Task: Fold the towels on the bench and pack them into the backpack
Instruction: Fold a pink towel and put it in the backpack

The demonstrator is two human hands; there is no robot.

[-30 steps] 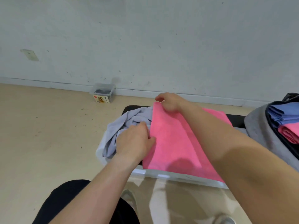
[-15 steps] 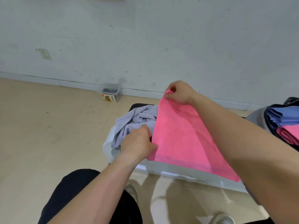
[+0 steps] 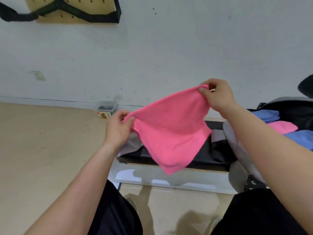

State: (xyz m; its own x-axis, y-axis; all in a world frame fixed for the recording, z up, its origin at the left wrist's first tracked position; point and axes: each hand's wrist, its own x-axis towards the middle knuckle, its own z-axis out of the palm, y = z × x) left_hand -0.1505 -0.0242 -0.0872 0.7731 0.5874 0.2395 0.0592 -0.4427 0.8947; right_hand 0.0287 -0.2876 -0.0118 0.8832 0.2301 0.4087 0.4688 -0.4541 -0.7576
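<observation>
Pink towel (image 3: 171,133) held above the bench (image 3: 169,161), left hand (image 3: 118,128) and right hand (image 3: 218,95) pinching corners; next, halve it.

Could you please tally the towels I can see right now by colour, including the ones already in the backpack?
Pink: 2, the pink towel held up by the left hand and right hand, and a folded pink towel in the backpack.
Blue: 2, upper blue towel and lower blue towel, both in the backpack.
Grey: 1, grey towel on the bench.
Total: 5
</observation>
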